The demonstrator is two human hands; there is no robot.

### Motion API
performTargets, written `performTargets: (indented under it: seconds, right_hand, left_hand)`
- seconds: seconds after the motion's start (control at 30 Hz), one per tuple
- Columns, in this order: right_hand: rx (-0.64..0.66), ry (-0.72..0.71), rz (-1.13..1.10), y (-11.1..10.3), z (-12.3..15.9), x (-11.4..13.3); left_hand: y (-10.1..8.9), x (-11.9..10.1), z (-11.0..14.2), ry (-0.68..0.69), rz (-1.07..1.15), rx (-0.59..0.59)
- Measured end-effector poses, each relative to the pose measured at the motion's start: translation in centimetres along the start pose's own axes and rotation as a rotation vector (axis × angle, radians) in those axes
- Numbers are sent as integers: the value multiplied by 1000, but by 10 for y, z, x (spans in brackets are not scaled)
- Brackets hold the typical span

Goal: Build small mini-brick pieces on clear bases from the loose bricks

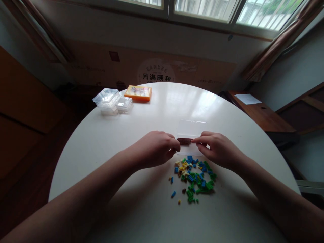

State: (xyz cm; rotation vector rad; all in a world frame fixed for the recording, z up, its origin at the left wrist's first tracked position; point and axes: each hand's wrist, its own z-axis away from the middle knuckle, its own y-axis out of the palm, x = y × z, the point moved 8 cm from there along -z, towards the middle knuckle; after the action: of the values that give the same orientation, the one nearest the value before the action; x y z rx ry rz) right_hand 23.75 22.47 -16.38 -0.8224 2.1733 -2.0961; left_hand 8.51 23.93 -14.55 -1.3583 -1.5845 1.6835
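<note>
A row of small brown toy bricks (184, 141) lies in an open clear plastic box (188, 152), whose lid (191, 126) is folded back on the far side. At the row's left end is my left hand (159, 146), its fingers curled together; anything between them is hidden. My right hand (219, 146) has its index finger stretched to the right end of the brown bricks, with the thumb apart below it. Just in front of the box, a loose pile of green bricks (209, 185), blue bricks (189, 158) and yellow bricks (182, 166) spreads over the white table (141, 202).
Stacked clear plastic boxes (106, 99) and a smaller clear box (124, 104) stand at the table's far left edge. Beside them is an orange box (138, 93). Beyond the table on the right, papers (248, 99) rest on a wooden desk (268, 116).
</note>
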Motion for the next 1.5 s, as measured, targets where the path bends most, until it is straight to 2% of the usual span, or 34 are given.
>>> performTargets:
  seconds: [0.27,0.37,0.5,0.63,0.73,0.9,1.17,1.37,1.5]
  right_hand:
    - [14,7,-1,2,0,1]
    - [-48,-21,-14,-6,2,0]
    - [-192,-66,-61,-21,8,4]
    - [-322,-159,-161,-31,17,20]
    - [-371,-249,-248,-34,23,34]
    - [-387,-326,-286,-31,25,47]
    - [-382,-324,-297,-27,24,46]
    - [-409,-285,-294,-29,24,40]
    - [-381,-264,-321,-27,24,40]
  left_hand:
    - [-6,-1,0,-14,19,-43]
    - [-8,-2,0,-3,39,-71]
    - [-10,-1,0,-16,96,-142]
    - [-12,-2,1,-55,229,-258]
    - [-11,0,1,-129,367,-327]
    - [-1,-1,-2,-196,575,-317]
    - [-8,-11,2,-119,483,-428]
    - [-11,-18,4,-36,425,-443]
    - [-12,-21,5,-7,340,-435]
